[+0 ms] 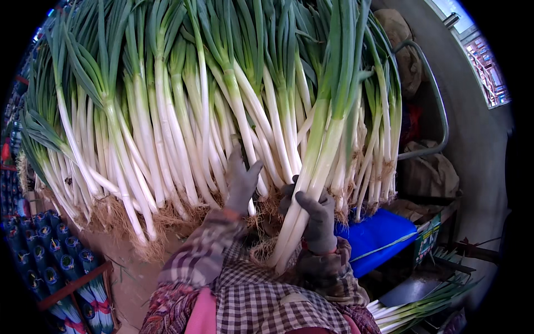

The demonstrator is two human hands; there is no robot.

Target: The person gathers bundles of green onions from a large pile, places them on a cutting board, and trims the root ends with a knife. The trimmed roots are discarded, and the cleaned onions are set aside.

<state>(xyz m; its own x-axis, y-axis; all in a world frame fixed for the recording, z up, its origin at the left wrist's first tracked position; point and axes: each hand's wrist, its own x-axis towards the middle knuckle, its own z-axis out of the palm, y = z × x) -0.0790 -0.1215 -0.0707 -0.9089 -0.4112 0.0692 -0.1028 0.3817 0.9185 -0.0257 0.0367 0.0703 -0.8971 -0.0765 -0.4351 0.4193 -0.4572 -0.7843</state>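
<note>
A wide heap of long green onions [167, 104] lies before me, green leaves away from me and hairy roots towards me. My right hand [315, 217], in a grey glove, is closed around the white stalks of a couple of thick green onions [315, 167], which slant across the heap with their roots near my apron. My left hand [243, 179], also gloved, is at the white stalks in the middle of the heap, thumb apart from the fingers. Whether its fingertips touch a stalk is hard to tell.
Bundled green onions with pink ties [98, 307] stand in a rusty metal rack [75, 286] at lower left. On the right are a blue cushion-like bundle [375, 238], a bent metal tube frame [442, 112], sacks [431, 171] and more green onions [400, 315] beside a metal surface [409, 290].
</note>
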